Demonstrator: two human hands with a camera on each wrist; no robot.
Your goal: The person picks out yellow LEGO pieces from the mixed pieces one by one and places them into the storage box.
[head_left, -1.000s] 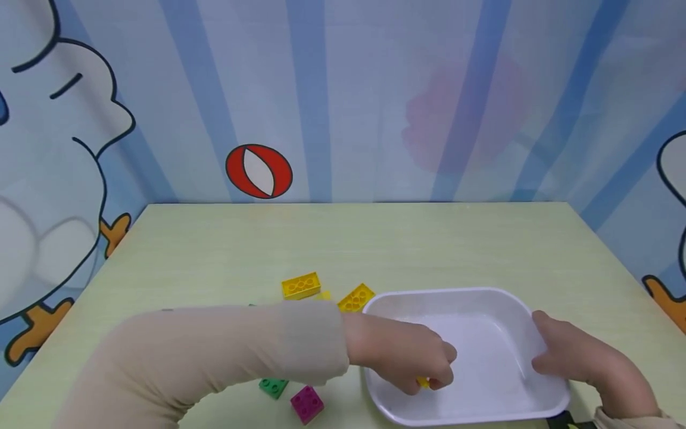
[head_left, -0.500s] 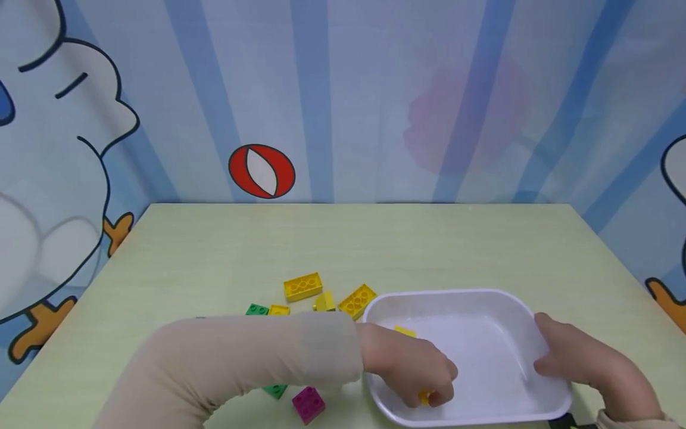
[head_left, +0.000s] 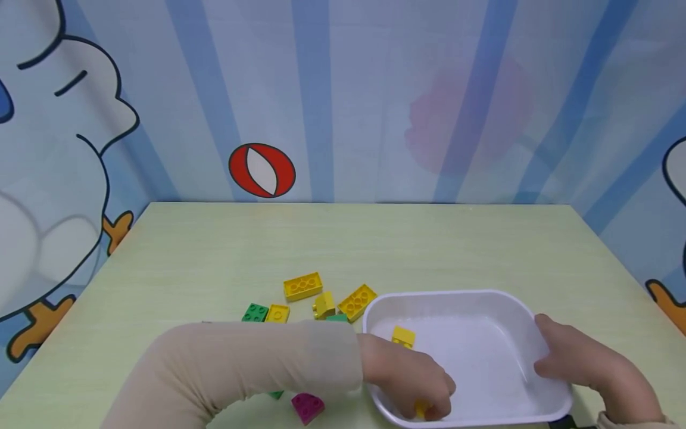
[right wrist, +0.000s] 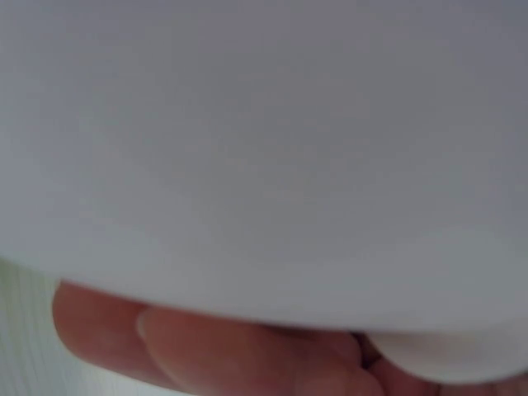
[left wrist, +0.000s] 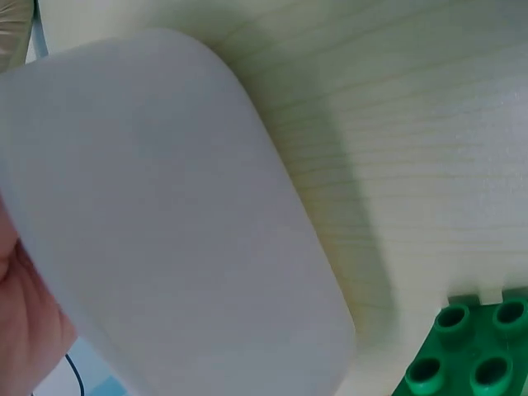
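Observation:
My left hand reaches into the near left part of a white plastic tray, its curled fingers pinching a yellow toy brick that they mostly hide. Behind that wrist another yellow brick lies in the tray. On the right side, my right hand grips the tray's rim, thumb on the inner side. In the right wrist view its fingers curl beneath the tray's pale wall. The tray's outer wall fills much of the left wrist view.
Left of the tray lie several yellow bricks, green bricks and a magenta brick; the left sleeve covers part of this group. A patterned blue wall stands behind the pale wooden table.
My left hand has moved slightly nearer and lower in the tray with its brick. The yellow brick behind the wrist and more table bricks have come into view. My right hand keeps its grip.

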